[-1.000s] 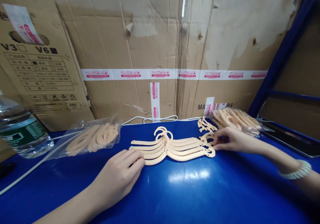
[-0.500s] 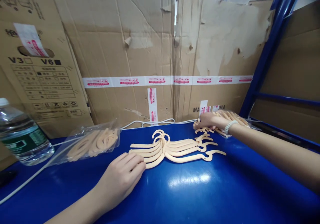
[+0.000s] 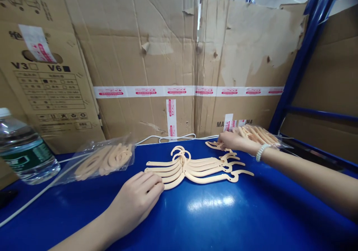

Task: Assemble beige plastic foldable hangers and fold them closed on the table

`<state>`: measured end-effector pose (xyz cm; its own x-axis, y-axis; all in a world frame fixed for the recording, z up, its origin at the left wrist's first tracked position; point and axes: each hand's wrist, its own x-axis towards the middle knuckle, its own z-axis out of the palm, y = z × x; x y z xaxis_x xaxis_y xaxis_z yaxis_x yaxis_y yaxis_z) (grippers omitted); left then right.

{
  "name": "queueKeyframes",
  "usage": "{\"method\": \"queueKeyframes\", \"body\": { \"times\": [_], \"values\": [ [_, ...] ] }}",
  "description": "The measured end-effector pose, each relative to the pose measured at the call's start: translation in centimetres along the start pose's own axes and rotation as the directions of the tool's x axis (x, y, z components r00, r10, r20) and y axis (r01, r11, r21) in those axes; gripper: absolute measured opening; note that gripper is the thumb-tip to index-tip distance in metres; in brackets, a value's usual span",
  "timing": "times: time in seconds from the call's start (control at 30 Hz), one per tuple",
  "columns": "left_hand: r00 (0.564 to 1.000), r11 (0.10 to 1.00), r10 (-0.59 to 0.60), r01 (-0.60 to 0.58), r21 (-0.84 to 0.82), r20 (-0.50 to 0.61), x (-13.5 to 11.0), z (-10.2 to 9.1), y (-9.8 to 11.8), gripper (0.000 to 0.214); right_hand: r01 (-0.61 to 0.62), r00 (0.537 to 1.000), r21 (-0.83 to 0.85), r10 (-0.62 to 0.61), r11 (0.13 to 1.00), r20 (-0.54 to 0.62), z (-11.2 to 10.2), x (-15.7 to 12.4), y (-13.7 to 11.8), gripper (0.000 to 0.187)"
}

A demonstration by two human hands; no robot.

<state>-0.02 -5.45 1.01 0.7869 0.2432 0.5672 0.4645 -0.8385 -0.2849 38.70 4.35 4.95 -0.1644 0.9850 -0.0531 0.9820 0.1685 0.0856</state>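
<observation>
Several beige folding clothes hangers point(image 3: 207, 177) lie overlapped in a row on the blue table point(image 3: 212, 221), their hooks bunched at the middle. My left hand point(image 3: 142, 193) is closed over the left arm ends of the nearest ones, fingertips hidden behind the knuckles. At the far right of the row, my right hand point(image 3: 236, 141) pinches another beige hanger point(image 3: 213, 145), partly covered by the fingers. Just beyond that wrist lies a clear bag of beige hangers point(image 3: 258, 134).
A second clear bag with beige pieces point(image 3: 104, 161) lies at the left, near a water bottle point(image 3: 26, 150). White cables point(image 3: 30, 208) run along the left and back. Cardboard sheets point(image 3: 145, 57) stand behind the table, and a blue metal post point(image 3: 296, 64) rises at the right.
My right hand has shifted slightly left, and the hanger in it now extends left of the fingers, away from the row. My left hand has stayed on the hanger ends.
</observation>
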Motion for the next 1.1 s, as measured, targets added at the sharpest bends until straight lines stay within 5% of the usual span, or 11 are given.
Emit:
{"method": "queueKeyframes", "body": {
  "times": [0.33,0.67,1.1],
  "values": [
    [1.000,1.000,-0.022,0.021,-0.018,-0.006,0.0,0.1,0.0,0.028,0.133,0.991,-0.146,-0.131,0.980,0.027,-1.9,0.7,0.0,0.023],
    [0.999,0.998,-0.040,0.040,-0.043,0.000,-0.3,0.5,-0.1,0.028,-0.051,0.998,-0.264,0.061,0.963,0.029,-1.8,-0.8,-0.1,0.026],
    [0.999,1.000,-0.001,0.000,0.017,0.033,0.0,0.0,-0.1,0.026,-0.031,0.995,-0.194,0.013,0.981,-0.096,-0.7,-0.4,1.0,0.024]
  ]
}}
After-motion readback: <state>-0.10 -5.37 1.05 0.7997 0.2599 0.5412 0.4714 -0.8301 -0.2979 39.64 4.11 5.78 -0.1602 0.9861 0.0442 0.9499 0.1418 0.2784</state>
